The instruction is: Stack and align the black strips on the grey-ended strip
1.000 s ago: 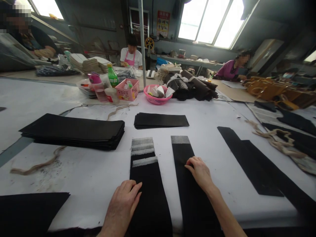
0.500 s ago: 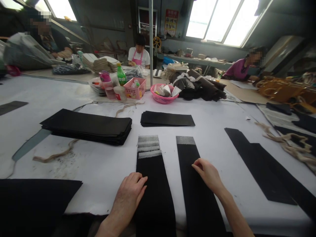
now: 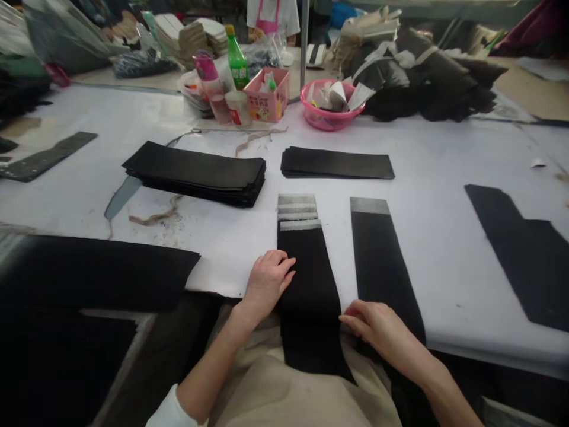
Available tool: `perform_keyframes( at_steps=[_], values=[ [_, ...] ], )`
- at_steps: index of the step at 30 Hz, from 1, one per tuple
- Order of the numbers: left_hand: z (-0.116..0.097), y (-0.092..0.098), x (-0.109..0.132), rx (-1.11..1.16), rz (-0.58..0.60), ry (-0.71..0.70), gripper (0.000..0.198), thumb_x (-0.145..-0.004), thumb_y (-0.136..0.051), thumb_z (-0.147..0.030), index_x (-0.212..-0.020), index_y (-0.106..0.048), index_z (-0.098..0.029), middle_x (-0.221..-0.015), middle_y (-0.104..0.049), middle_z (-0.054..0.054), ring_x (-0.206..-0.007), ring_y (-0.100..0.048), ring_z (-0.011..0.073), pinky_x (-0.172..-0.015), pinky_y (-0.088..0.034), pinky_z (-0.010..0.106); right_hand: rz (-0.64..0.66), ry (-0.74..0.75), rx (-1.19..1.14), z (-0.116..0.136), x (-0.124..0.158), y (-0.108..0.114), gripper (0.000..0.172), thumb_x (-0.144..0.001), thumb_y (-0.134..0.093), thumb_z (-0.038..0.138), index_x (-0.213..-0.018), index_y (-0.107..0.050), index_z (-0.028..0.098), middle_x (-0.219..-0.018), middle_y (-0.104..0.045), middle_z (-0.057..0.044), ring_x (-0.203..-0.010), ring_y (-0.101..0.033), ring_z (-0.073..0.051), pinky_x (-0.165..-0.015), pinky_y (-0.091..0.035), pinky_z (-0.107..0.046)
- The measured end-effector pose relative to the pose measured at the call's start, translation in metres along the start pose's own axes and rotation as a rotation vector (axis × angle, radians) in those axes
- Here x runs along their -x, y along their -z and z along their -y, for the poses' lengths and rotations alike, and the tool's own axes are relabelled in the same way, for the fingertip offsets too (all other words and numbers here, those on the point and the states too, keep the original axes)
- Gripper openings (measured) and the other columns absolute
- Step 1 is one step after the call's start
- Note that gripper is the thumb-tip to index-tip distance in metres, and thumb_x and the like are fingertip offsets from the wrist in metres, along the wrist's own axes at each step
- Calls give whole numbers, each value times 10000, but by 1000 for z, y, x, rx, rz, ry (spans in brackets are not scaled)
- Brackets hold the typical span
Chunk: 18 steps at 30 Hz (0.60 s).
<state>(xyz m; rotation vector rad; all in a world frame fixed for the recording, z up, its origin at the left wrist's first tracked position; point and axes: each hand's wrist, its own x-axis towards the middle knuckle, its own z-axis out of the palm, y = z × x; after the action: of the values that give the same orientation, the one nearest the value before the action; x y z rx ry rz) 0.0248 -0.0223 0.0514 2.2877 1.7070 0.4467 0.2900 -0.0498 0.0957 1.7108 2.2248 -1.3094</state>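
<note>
Several black strips with pale grey end bands lie overlapped in a fanned stack point(image 3: 306, 267), running toward me and over the table's front edge. My left hand point(image 3: 269, 281) rests on the stack's left side, its thumb and fingers slightly apart. At the right edge of the same stack, my right hand point(image 3: 377, 326) has thumb and fingertips pinched together on the top strip's border. A separate black strip point(image 3: 384, 255) with one grey end lies just beyond my right hand, on the white table point(image 3: 231, 255).
Behind lie a thick pile of black pieces point(image 3: 195, 169) and a smaller pile point(image 3: 338, 163). More black pieces lie right point(image 3: 524, 249) and left point(image 3: 98, 267). A pink basin point(image 3: 329, 121), pink box point(image 3: 267, 104) and green bottle point(image 3: 237, 62) stand farther back. A person in a pink apron point(image 3: 268, 18) is opposite.
The view has tilted downward. My right hand has moved from the separate right strip to the right edge of the fanned stack. My left hand stays on the stack.
</note>
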Motion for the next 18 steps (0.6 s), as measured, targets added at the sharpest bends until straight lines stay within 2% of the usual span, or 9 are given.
perform_keyframes(
  at_steps=[3,6,9,11,15,18],
  values=[
    [1,-1,2,13,-23,-3,252,-907,-614,-194,-1157,-607,-222,-1113,-574,53,-1046,-529,217,-883,-466,369,60,1,-87,-5,12,-17,272,-942,-525,426,-780,-588,217,-747,-648,-17,-714,-615,-210,-623,-390,-284],
    [2,-3,4,17,-32,-1,258,-904,-617,-189,-1159,-605,-228,-1116,-573,50,-1052,-526,218,-882,-459,367,0,-56,-168,-11,19,-50,204,-898,-549,418,-921,-561,216,-892,-665,-47,-846,-631,-238,-709,-429,-302],
    [3,-5,5,20,-37,2,271,-898,-622,-180,-1163,-600,-233,-1121,-568,43,-1062,-520,218,-886,-451,364,-118,-164,-185,-19,21,-84,200,-880,-532,417,-949,-490,234,-769,-618,3,-710,-604,-204,-666,-418,-305],
    [4,-6,6,25,-42,5,271,-899,-623,-184,-1164,-598,-233,-1128,-564,40,-1070,-514,217,-889,-448,362,-186,-204,-239,-23,21,-98,212,-856,-546,433,-913,-475,241,-721,-583,24,-672,-578,-192,-640,-405,-300],
    [4,-7,6,33,-55,5,282,-893,-629,-181,-1168,-598,-234,-1129,-559,40,-1072,-509,215,-896,-447,366,-286,-175,-477,-22,15,-111,285,-808,-610,464,-791,-445,232,-663,-512,40,-637,-525,-170,-592,-383,-273],
    [4,-7,7,41,-60,-1,287,-890,-628,-169,-1168,-600,-235,-1125,-557,42,-1068,-510,214,-900,-451,373,-237,-172,-796,-14,11,-113,426,-751,-700,518,-776,-385,232,-576,-416,77,-514,-433,-125,-493,-325,-232]
  ],
)
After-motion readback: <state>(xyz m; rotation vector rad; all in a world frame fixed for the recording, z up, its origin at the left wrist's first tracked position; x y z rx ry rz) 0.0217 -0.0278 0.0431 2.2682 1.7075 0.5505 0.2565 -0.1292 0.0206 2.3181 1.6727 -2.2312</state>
